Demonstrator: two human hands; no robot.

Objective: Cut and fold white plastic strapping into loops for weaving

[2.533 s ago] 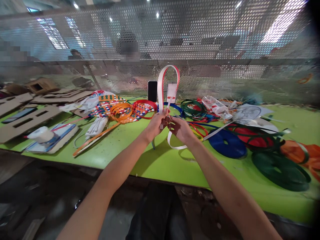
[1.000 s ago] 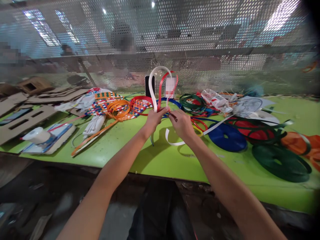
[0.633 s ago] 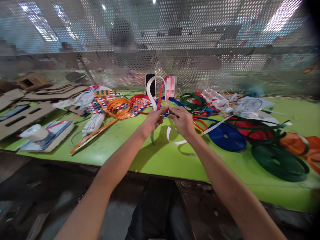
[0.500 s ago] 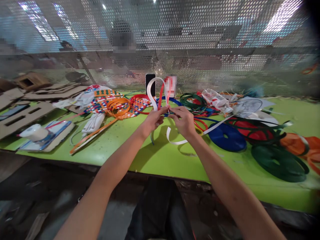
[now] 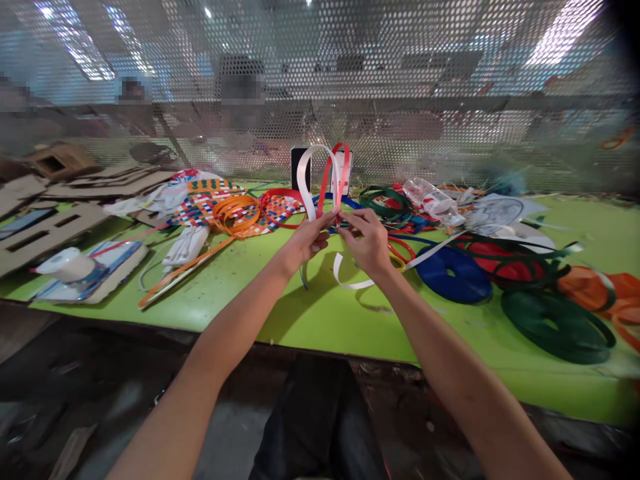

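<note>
My left hand [image 5: 307, 240] and my right hand [image 5: 367, 241] meet above the green table [image 5: 320, 320]. Both pinch flat plastic strips at one spot between the fingertips. A white strip [image 5: 304, 177] arches up from my left fingers, and a red strip [image 5: 336, 167] loops up beside it. The white strip's loose tail [image 5: 350, 283] curls down onto the table under my right hand.
Coils of strip lie at the right: blue [image 5: 453, 273], red [image 5: 505, 263], dark green [image 5: 557, 323], orange [image 5: 595, 287]. A woven mat [image 5: 225, 207] and orange loops [image 5: 233, 213] lie at the left, with cardboard pieces [image 5: 50, 233]. A phone [image 5: 300, 167] leans on the perforated screen [image 5: 400, 80]; people sit behind it.
The tall single white-and-red loop has shrunk and split into two smaller loops, white at left and red at right. Both hands stayed together, shifting only slightly.
</note>
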